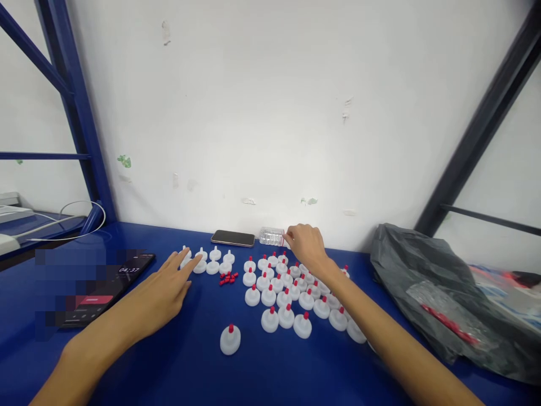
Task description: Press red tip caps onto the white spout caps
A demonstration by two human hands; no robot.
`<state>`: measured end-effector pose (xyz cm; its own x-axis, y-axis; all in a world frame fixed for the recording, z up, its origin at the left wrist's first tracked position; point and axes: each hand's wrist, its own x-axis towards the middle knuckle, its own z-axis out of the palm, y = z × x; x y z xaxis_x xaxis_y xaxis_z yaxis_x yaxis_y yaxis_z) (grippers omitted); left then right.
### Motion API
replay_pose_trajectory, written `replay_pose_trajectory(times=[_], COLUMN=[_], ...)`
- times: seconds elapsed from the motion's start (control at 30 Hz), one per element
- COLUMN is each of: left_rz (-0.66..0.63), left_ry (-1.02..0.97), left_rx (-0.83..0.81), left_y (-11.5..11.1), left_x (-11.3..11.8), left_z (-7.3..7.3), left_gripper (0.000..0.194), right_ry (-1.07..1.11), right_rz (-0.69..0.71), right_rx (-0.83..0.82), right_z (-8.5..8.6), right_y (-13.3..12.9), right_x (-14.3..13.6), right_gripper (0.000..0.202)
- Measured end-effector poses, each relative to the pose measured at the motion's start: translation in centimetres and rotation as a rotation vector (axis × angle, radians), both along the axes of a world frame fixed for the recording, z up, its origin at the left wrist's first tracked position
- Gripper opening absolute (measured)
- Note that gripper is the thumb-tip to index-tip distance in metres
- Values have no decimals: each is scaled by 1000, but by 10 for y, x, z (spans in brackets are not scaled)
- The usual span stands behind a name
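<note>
My left hand (167, 287) is open, its fingers stretched over a group of white nozzle caps (214, 267) with bare tips. Beside them lies a small pile of red tip covers (228, 278). At the back, my right hand (306, 243) has its thumb and fingers closed at the right end of a clear plastic bottle (271, 236) lying on its side. The hand hides the bottle's end. Below my right wrist spread many white nozzle caps with red tips (284, 298), some hidden by the forearm. A single red-tipped cap (230, 340) stands nearer me.
A dark phone (233, 238) lies by the wall. On the left, another phone (114, 287) displays a timer. A grey plastic bag (406, 270) holding a clear packet of red pieces (450, 324) fills the right side. Blue metal posts (80, 113) flank the blue table (177, 372).
</note>
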<state>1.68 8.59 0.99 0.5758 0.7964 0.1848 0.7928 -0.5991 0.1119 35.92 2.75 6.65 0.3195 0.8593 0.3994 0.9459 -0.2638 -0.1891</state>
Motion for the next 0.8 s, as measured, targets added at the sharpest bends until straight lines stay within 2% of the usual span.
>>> replay_pose_trajectory(times=[0.13,0.27,0.37,0.47,0.57,0.67,0.8], left_rz=[42,39,22,7,-7,-17,-33], left_ry=[94,100,102,99,76,47,26], left_rx=[-64,-73,-54,-25,15,47,73], left_y=[-1,-3,-4,-5,-4,-4,-5], left_x=[-1,-2,-2,-2,-2,-2,-1], left_z=[3,5,6,7,6,5,6], left_gripper=[64,62,62,62,61,61,61], right_ry=[-95,-136,-158,-198,-242,-267,-292], right_rz=[-119,-179,-179,-146,-14,240,613], right_rx=[-173,-290,-329,-276,-147,-40,-49], right_z=[-6,-8,-7,-2,7,11,0], right_y=[1,2,0,-3,-9,-15,-23], right_x=[5,8,7,-3,-24,-54,-91], right_gripper=[25,27,27,22,29,38,21])
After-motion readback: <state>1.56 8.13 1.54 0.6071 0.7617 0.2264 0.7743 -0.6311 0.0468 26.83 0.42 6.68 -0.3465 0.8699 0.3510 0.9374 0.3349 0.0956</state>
